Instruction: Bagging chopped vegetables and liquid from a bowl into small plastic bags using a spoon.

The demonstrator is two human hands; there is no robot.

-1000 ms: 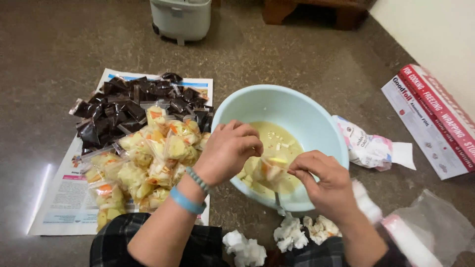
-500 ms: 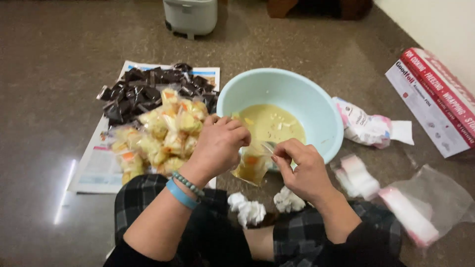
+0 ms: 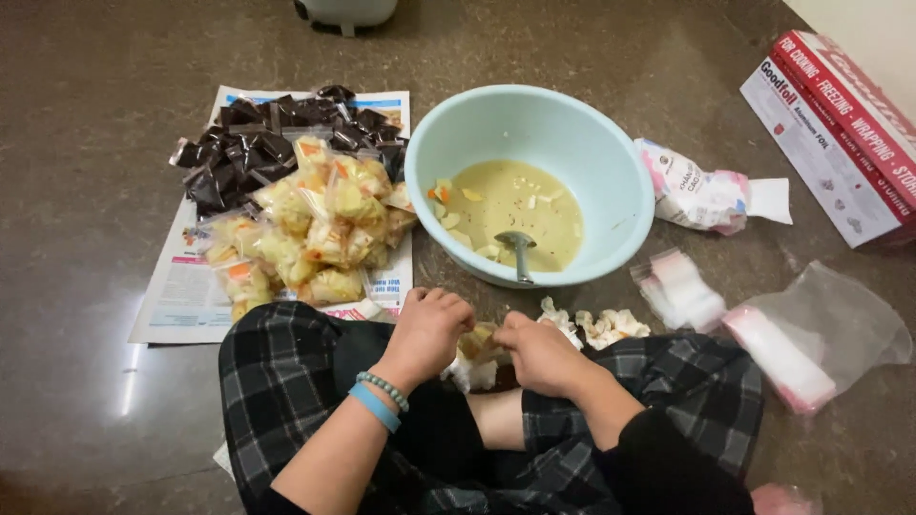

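The left hand point(image 3: 431, 329) and the right hand point(image 3: 536, 351) meet low in the lap, both curled and pinching a small clear bag of yellow pieces point(image 3: 478, 341) between them; the fingers point(image 3: 447, 303) of the left hand are folded tight over its top, so the bag shows only in the gap between the two fists. It sits just above the crossed legs in checked trousers point(image 3: 305, 381), close to the near edge of the floor point(image 3: 86, 114) in view. A blue band and a bead bracelet point(image 3: 382, 396) ring the left wrist.

Crumpled white scraps point(image 3: 601, 326) lie on the floor just beyond the right hand. Past them stands a pale blue bowl point(image 3: 572, 143) holding yellowish liquid with floating pieces and a metal spoon point(image 3: 518, 250) leaning on its near wall.

To the left of the bowl a newspaper sheet point(image 3: 176, 296) carries a heap of filled yellow bags point(image 3: 315, 229) and, farther off, a heap of dark packets point(image 3: 258, 143). To the right lie a crumpled printed pouch point(image 3: 692, 191), stacks of empty clear bags point(image 3: 792, 339) and, toward the far right corner, a long red and white foil box point(image 3: 835, 133).
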